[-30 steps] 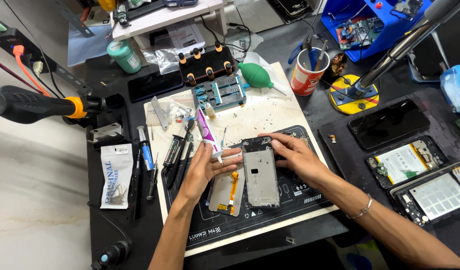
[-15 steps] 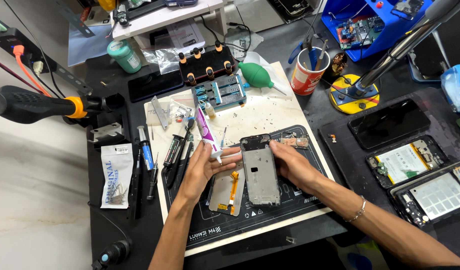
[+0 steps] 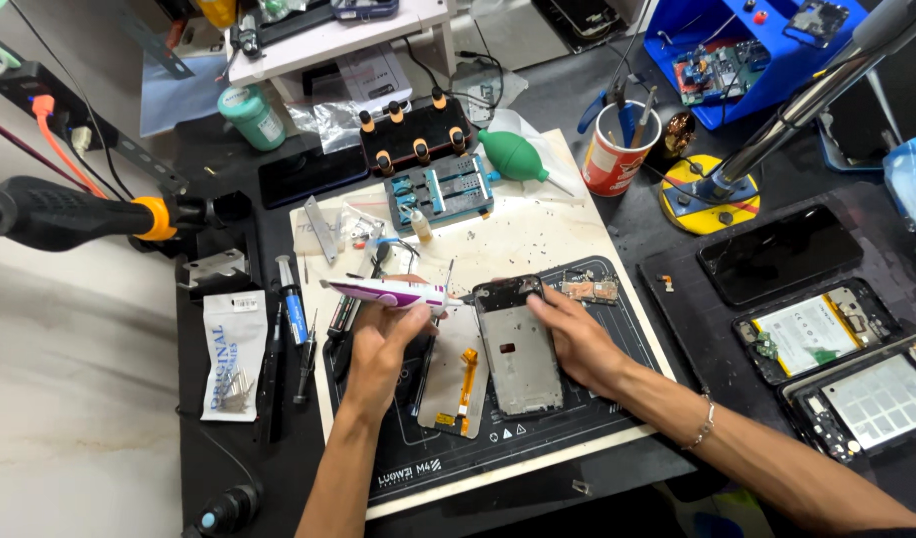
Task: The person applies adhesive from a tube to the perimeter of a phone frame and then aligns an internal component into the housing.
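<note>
The left hand (image 3: 378, 344) holds a white and purple tool (image 3: 383, 292), and the right hand (image 3: 578, 344) lies flat on a phone frame (image 3: 518, 354).

Bare arms, R wrist bracelet (image 3: 706, 423)

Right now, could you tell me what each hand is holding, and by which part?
The left hand grips a white and purple pen-shaped tool near its tip end. The right hand holds nothing; it rests on the phone frame.
</note>
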